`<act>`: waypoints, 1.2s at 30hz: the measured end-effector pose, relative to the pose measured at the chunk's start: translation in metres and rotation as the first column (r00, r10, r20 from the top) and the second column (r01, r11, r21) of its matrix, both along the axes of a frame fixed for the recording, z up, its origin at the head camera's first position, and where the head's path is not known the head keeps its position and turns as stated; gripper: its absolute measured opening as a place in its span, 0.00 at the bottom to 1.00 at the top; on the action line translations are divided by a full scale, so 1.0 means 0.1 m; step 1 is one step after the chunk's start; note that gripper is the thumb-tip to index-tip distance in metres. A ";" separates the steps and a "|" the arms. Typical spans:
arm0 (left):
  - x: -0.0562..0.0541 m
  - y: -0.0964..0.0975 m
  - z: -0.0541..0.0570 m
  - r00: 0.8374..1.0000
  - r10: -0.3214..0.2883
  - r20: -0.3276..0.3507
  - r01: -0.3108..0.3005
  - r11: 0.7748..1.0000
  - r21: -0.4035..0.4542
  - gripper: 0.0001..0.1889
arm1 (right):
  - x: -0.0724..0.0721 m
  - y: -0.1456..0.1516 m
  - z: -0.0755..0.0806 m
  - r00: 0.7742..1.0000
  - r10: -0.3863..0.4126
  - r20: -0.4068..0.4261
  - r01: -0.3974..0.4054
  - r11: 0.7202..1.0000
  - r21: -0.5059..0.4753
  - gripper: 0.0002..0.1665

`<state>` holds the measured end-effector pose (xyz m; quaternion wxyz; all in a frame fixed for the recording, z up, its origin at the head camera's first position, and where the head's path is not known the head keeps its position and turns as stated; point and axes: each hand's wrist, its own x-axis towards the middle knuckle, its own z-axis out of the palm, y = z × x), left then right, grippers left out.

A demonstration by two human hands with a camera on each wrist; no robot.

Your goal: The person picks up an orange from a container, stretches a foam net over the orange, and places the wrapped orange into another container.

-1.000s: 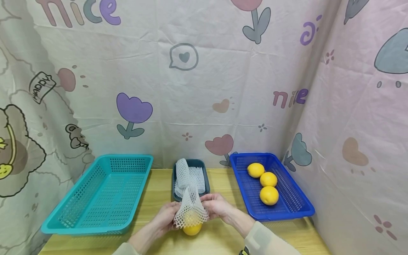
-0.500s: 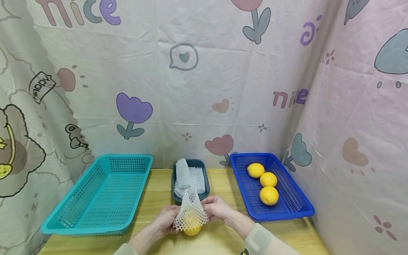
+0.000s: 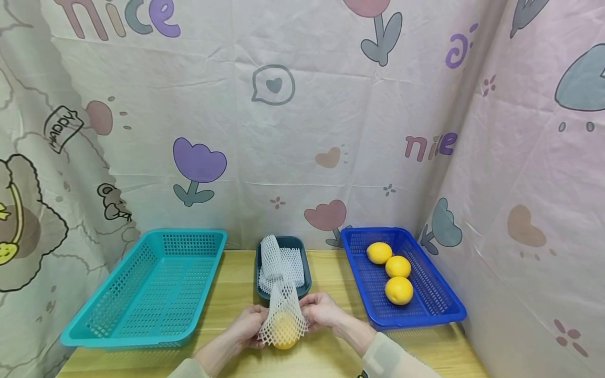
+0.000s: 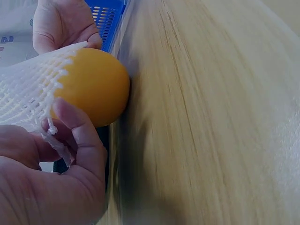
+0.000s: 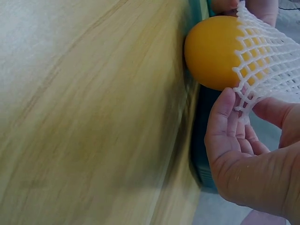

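A white foam fruit net (image 3: pixel 283 304) covers most of a yellow lemon (image 3: pixel 286 341) at the front middle of the table. My left hand (image 3: pixel 248 326) pinches the net's open edge on the left, its fingertip against the fruit in the left wrist view. On the opposite side my right hand (image 3: pixel 323 311) pinches the same edge between thumb and fingers. The bare end of the lemon (image 4: pixel 96 86) sticks out of the net toward me. In the right wrist view the net's mesh (image 5: pixel 262 56) stretches over the far half of the fruit.
Behind the hands stands a small dark basket (image 3: pixel 307 278) with more white foam nets (image 3: pixel 293 265). A teal basket (image 3: pixel 189 315) is at the left. The blue basket (image 3: pixel 435 310) at the right holds three lemons (image 3: pixel 399 290). A printed curtain (image 3: pixel 302 131) hangs behind.
The net has slid further down over the lemon, so less yellow shows below its edge. Both hands have moved slightly toward me with it.
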<state>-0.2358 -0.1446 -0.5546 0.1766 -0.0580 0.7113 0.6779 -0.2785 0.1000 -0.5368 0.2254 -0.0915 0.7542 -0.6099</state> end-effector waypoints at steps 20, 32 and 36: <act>0.01 0.03 0.03 0.997 -0.008 -0.070 -0.015 0.949 -0.315 0.11 | -0.01 0.01 -0.08 0.999 -0.002 0.033 0.001 1.000 0.026 0.16; -0.03 0.01 -0.08 0.962 -0.102 -0.252 -0.050 0.845 -0.532 0.09 | 0.01 0.00 -0.09 1.000 -0.007 0.018 0.005 0.997 0.073 0.13; -0.01 0.02 -0.04 0.963 -0.093 -0.253 -0.067 0.829 -0.556 0.07 | 0.02 0.01 -0.08 1.000 -0.006 0.006 0.005 0.996 0.088 0.13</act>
